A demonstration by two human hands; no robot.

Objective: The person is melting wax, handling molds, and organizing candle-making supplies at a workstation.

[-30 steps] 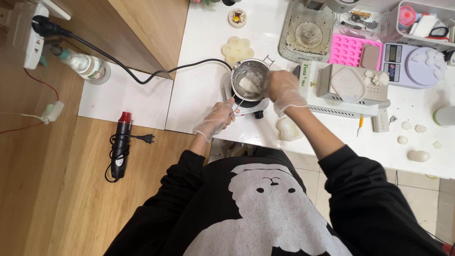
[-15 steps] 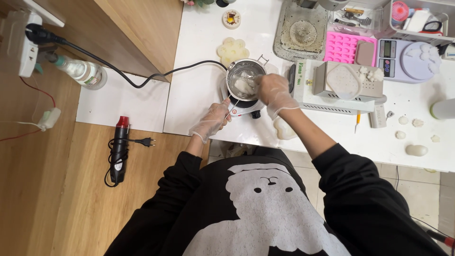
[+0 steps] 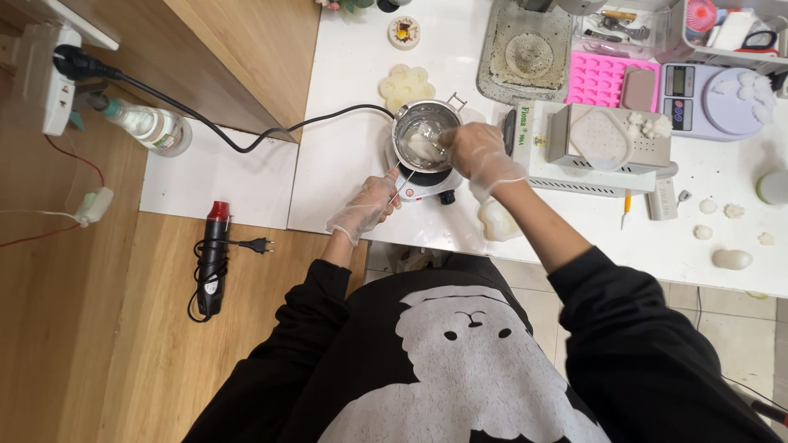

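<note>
My left hand [image 3: 367, 205], gloved, grips the thin wire handle [image 3: 402, 182] of the steel pot [image 3: 423, 136], which sits on a small white hotplate [image 3: 427, 182] on the white table [image 3: 345, 148]. My right hand [image 3: 476, 154], gloved too, is at the pot's right rim, its fingers reaching over the pale lump [image 3: 420, 146] inside (what they pinch, I cannot tell). A black cord [image 3: 246, 139] runs from the hotplate to a wall socket [image 3: 57, 78]. A paw-shaped white cast [image 3: 405, 84] lies just behind the pot. A pink mould [image 3: 606, 80] and a scale [image 3: 714, 100] stand well to the right. A heat gun [image 3: 213, 258] lies on the wooden floor.
</note>
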